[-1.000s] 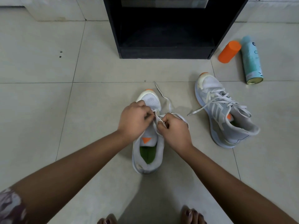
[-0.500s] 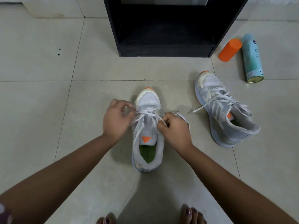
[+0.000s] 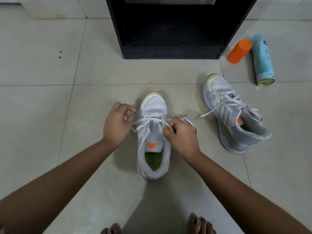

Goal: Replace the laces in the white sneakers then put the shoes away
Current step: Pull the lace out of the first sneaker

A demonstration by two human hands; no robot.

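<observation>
The left hand (image 3: 116, 124), pinching the lace (image 3: 146, 118), farther out from the sneaker (image 3: 154, 105); right hand (image 3: 182, 134) pinch unchanged.

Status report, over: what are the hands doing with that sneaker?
Left hand pinches lace end, right hand grips the other strand. Near sneaker partly laced, upright. Second sneaker, spray can off to the right, not in the way.

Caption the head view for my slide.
Left hand and right hand pinch the flat white lace of a white mesh sneaker.
</observation>
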